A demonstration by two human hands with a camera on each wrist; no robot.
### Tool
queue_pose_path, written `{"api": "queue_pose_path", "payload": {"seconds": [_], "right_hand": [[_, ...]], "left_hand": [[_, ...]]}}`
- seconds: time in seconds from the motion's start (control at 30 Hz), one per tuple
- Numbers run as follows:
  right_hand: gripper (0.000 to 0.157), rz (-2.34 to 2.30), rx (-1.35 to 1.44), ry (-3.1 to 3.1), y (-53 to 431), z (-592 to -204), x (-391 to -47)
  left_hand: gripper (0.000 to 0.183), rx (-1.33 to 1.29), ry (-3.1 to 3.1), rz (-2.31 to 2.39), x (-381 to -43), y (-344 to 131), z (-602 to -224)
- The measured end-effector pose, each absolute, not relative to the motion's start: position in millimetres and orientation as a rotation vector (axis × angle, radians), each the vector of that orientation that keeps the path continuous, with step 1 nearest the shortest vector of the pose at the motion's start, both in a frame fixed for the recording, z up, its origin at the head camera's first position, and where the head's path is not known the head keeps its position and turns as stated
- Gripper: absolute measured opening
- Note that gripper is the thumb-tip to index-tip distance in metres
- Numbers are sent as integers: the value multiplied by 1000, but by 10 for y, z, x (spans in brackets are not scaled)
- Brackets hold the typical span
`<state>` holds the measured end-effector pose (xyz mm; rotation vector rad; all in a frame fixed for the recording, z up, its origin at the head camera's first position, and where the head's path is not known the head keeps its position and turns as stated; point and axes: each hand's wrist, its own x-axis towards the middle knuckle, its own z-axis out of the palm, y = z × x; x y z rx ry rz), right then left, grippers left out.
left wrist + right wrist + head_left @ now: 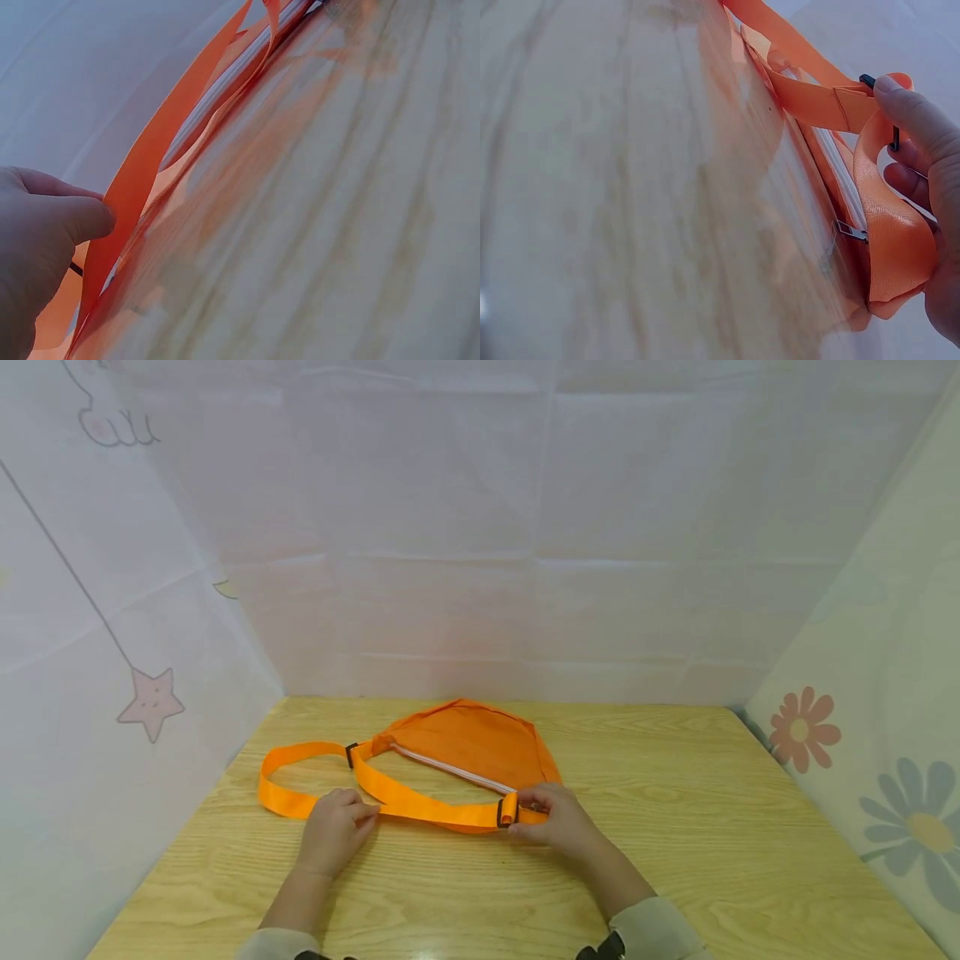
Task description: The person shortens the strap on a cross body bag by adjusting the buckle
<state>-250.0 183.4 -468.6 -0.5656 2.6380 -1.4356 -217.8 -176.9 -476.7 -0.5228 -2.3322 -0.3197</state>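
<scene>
An orange waist bag [472, 739] with a white zipper [450, 766] lies on the table, its orange strap [427, 808] stretched along the near side. My left hand [336, 831] pinches the strap between thumb and fingers, left of the bag. At the bag's right corner my right hand [558, 818] grips the strap by a black slider buckle [507, 812]. In the right wrist view, the thumb presses on the buckle [895, 135] and a strap loop hangs below it, beside a metal zipper pull [851, 231]. Another black buckle [351, 755] sits on the strap near the bag's left end.
The wooden table [712, 827] is glossy and reflects the strap. A loop of strap curves out to the left of my left hand. Pale cloth walls [480, 543] enclose the back and both sides, with printed flowers on the right and a star on the left.
</scene>
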Motion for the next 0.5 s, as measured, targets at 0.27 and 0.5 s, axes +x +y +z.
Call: {"api": "queue_pose_path", "payload": {"seconds": [0.27, 0.5], "right_hand": [[44, -1459, -567, 2630, 1817, -4687, -2495], [46, -1471, -480, 2609, 1815, -4668, -2483]], "left_hand": [[21, -546, -2330, -346, -2187, -1789, -4785], [28, -536, -2448, -459, -2202, -1756, -4886]]}}
